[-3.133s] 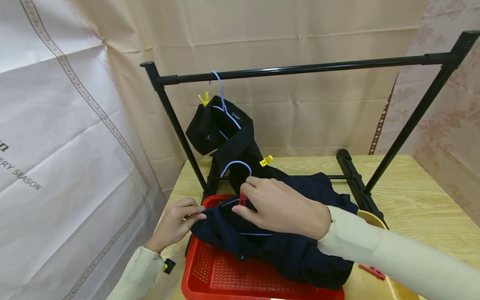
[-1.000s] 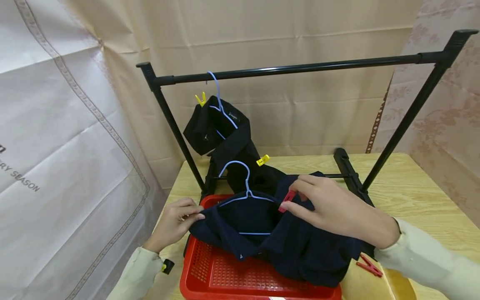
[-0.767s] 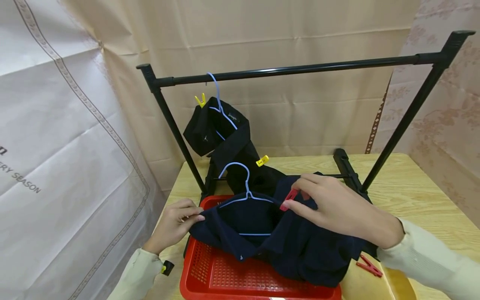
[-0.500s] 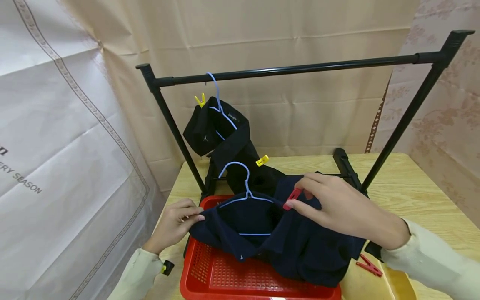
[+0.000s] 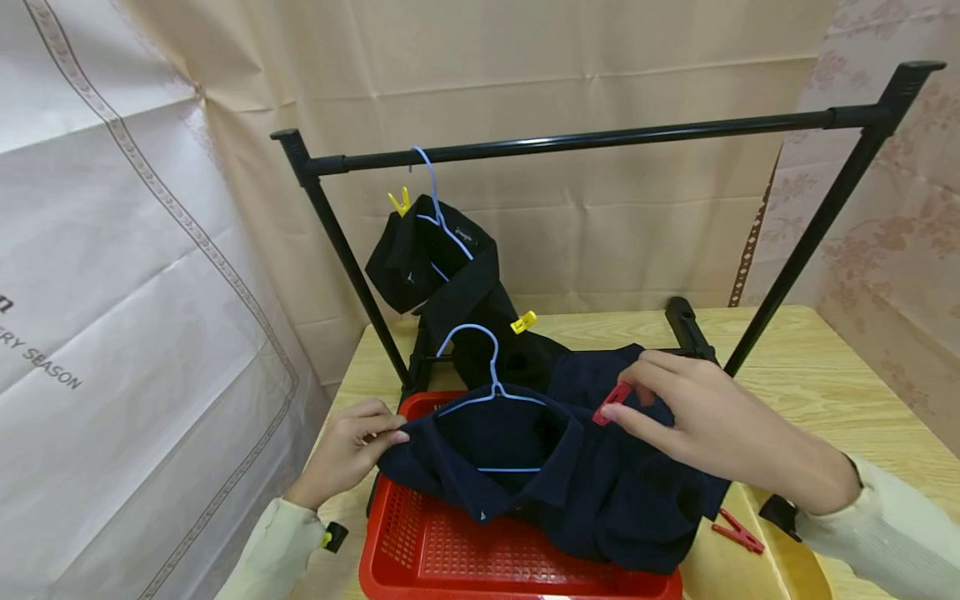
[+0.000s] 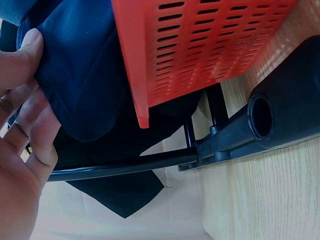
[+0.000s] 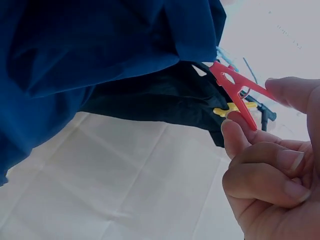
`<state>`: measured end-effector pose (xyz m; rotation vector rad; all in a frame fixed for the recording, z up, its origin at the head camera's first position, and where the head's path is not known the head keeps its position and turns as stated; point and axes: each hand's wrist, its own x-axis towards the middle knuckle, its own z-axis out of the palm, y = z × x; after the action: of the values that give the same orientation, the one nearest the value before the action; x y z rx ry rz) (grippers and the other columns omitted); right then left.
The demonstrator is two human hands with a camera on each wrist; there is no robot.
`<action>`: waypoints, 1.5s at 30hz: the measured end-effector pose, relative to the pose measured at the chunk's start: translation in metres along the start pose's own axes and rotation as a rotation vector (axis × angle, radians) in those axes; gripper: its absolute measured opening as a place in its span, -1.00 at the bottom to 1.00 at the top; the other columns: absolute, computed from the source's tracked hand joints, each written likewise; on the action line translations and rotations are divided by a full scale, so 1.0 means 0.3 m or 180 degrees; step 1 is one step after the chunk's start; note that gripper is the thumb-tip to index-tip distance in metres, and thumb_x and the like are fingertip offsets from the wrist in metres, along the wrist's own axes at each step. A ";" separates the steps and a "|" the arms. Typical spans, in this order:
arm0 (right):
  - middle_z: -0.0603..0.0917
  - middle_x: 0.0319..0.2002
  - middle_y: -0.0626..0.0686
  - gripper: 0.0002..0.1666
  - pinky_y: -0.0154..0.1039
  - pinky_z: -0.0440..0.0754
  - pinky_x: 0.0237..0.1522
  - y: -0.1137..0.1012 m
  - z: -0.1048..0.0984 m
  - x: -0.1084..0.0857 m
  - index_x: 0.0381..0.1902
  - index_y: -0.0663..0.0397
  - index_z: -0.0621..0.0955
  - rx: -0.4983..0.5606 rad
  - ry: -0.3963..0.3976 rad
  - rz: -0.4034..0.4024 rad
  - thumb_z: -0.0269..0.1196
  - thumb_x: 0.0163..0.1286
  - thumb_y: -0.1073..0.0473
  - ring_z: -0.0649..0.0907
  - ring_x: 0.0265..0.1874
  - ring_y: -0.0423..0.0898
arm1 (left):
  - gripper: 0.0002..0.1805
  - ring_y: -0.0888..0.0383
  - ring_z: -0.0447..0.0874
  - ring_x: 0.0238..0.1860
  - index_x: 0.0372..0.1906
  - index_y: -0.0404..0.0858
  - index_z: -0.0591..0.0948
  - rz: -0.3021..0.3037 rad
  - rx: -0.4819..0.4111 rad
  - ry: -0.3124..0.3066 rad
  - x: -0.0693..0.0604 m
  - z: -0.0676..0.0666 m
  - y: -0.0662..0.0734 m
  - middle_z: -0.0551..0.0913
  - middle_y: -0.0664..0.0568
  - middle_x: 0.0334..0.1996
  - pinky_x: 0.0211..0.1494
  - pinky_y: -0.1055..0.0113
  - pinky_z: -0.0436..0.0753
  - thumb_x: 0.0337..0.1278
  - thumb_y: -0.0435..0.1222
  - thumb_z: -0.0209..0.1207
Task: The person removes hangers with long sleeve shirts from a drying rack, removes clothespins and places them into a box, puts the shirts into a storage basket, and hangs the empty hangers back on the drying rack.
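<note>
A pale wood-grain table (image 5: 825, 367) supports a black clothes rack (image 5: 600, 140), a red perforated basket (image 5: 375, 550) and, just beside it, a yellow container (image 5: 712, 567).

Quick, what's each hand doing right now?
Left hand: pinches the edge of the navy shirt.
Right hand: holds a red clothespin between thumb and fingers.

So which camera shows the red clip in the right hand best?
The right wrist: the red clip is large, side-on, both legs visible. The head view shows it small, pinched by the right hand; the left wrist view misses it.
</note>
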<state>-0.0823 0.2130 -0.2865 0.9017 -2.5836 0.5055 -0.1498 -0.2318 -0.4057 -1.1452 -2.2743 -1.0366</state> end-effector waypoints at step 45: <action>0.40 -0.50 -0.33 -0.80 -0.38 0.32 -0.56 0.171 0.034 -0.314 -0.31 -0.24 0.65 -0.0212 -0.0199 0.0988 0.50 0.27 -0.05 0.30 -0.57 -0.38 | -0.75 0.28 0.58 -0.39 -0.21 -0.20 0.81 0.0036 -0.0102 -0.0019 0.004 0.005 -0.010 0.66 0.14 -0.33 -0.32 0.53 0.56 0.06 -0.56 0.43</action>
<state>-0.0484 0.2950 -0.3477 0.5028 -2.7950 0.4759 -0.1529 -0.2313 -0.4072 -1.1741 -2.2609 -1.0705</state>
